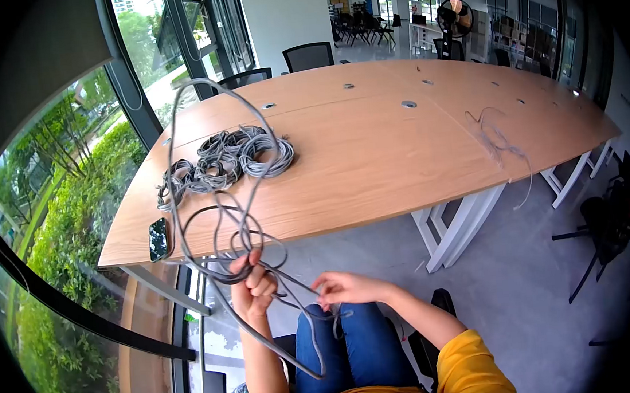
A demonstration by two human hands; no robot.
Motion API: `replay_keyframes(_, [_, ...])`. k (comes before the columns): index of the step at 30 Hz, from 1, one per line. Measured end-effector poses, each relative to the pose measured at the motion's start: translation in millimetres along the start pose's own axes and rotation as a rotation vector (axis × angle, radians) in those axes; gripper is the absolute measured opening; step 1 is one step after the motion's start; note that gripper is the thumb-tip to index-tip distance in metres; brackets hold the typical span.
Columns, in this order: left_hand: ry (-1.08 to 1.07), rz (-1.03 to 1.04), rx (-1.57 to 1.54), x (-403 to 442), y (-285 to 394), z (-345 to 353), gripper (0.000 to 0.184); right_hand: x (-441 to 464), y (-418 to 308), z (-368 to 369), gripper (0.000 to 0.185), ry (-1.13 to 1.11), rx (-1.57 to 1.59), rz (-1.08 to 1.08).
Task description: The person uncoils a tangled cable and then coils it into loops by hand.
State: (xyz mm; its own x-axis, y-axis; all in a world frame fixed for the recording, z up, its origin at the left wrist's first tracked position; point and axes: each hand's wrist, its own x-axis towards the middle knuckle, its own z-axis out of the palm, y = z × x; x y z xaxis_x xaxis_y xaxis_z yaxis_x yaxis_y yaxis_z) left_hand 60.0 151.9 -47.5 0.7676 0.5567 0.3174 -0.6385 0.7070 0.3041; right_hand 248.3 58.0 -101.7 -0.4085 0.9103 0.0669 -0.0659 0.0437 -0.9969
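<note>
Loose loops of a grey cable [171,155] rise above the near left edge of the table and hang down over my lap. My left hand [255,287] is closed around a bunch of these loops, held up in front of the table edge. Lower and to the right, my right hand [350,287] has its fingers pinched at a strand of the same cable, over my knees. Several coiled cables [268,156], grey and black, lie in a pile on the table behind the loops.
The wooden table [356,157] spans the view ahead. A phone [159,239] lies at its left edge. A thin, pale tangled cable [497,136] lies on the right side, one end hanging over. Chairs [308,56] and a fan [455,20] stand beyond; windows line the left.
</note>
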Motion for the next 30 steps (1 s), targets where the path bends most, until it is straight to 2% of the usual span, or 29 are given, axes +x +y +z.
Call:
replay_keyframes(1, [0.015, -0.002, 0.070, -0.9, 6.3, 0.9, 0.017, -3.0, -1.1, -3.6, 0.026, 0.001, 0.004, 0.001])
replay_keyframes(3, [0.081, 0.064, 0.072, -3.8, 11.4, 3.2, 0.017, -8.7, -5.6, -13.4, 0.021, 0.129, -0.181, 0.149])
replay_keyframes(4, [0.024, 0.135, 0.021, -5.8, 13.5, 4.7, 0.017, -12.0, -2.2, -14.7, 0.020, 0.179, -0.375, 0.070])
replay_keyframes(5, [-0.025, 0.165, -0.012, -7.5, 18.5, 7.9, 0.018, -14.5, -0.1, -17.6, 0.020, 0.178, -0.371, 0.072])
replay_keyframes(7, [-0.077, 0.271, -0.011, -12.9, 25.8, 16.5, 0.016, -21.1, 4.3, -28.6, 0.020, 0.363, -0.442, 0.181])
replay_keyframes(9, [-0.159, 0.439, -0.106, -22.7, 38.5, 29.3, 0.015, -33.2, 38.7, -59.5, 0.022, 0.667, -0.650, 0.061])
replay_keyframes(11, [-0.175, 0.532, -0.044, -38.5, 61.5, 35.3, 0.013, -56.4, 60.6, -100.8, 0.025, 0.978, -0.721, 0.078])
replay_keyframes(12, [-0.245, 0.491, 0.007, -41.8, 70.5, 39.2, 0.013, -70.8, 61.2, -116.1, 0.031, 1.110, -0.822, 0.134])
replay_keyframes(13, [-0.183, 0.493, 0.068, -48.4, 79.6, 36.3, 0.015, -76.9, 60.4, -125.7, 0.037, 1.239, -0.920, 0.195])
replay_keyframes(15, [0.093, 0.577, 0.099, -49.1, 72.6, 36.9, 0.018, -76.0, 23.9, -118.8, 0.047, 1.415, -0.282, 0.152])
replay_keyframes(16, [0.180, 0.529, 0.155, -45.2, 67.9, 27.5, 0.018, -73.8, 2.9, -108.8, 0.048, 1.342, -0.145, 0.118])
replay_keyframes(17, [0.503, 0.548, 0.182, -35.9, 50.2, 35.3, 0.017, -68.5, -13.6, -95.9, 0.044, 1.187, -0.008, 0.054])
replay_keyframes(18, [0.576, 0.389, 0.209, -32.9, 45.5, 25.8, 0.018, -61.0, -30.2, -82.1, 0.040, 1.028, 0.123, -0.009])
replay_keyframes(19, [0.382, 0.204, 0.211, -26.4, 40.4, 8.8, 0.018, -52.6, -49.5, -65.4, 0.035, 0.926, 0.183, -0.026])
replay_keyframes(20, [0.484, 0.123, 0.267, -18.0, 26.6, 10.5, 0.021, -44.6, -67.9, -50.3, 0.031, 0.823, 0.244, -0.041])
replay_keyframes(21, [0.336, -0.015, 0.350, -14.6, 21.0, -13.6, 0.026, -39.1, -85.2, -38.8, 0.031, 0.825, 0.245, -0.041])
replay_keyframes(22, [0.385, -0.078, 0.503, -8.3, 5.3, -6.6, 0.030, -34.3, -101.4, -29.1, 0.028, 0.754, 0.273, -0.083])
replay_keyframes(23, [0.401, -0.177, 0.507, -1.1, -8.2, 1.1, 0.028, -29.2, -108.9, -22.8, 0.026, 0.684, 0.299, -0.125])
replay_keyframes(24, [0.365, -0.214, 0.485, 2.3, -19.6, 5.0, 0.026, -23.3, -107.6, -19.4, 0.026, 0.687, 0.298, -0.127])
replay_keyframes(26, [0.316, -0.274, 0.473, 7.1, -32.2, 9.9, 0.023, -13.3, -99.3, -15.8, 0.022, 0.620, -0.076, -0.044])
replay_keyframes(27, [0.304, -0.295, 0.480, 8.5, -35.8, 12.3, 0.022, -11.1, -91.3, -15.1, 0.022, 0.623, -0.080, -0.046])
replay_keyframes(29, [0.306, -0.296, 0.419, 11.6, -39.9, 22.0, 0.021, -8.9, -73.5, -9.6, 0.024, 0.360, -0.300, -0.151])
replay_keyframes(30, [0.333, -0.313, 0.521, 13.0, -41.4, 23.7, 0.020, -6.3, -71.1, -2.9, 0.024, 0.356, -0.302, -0.151])
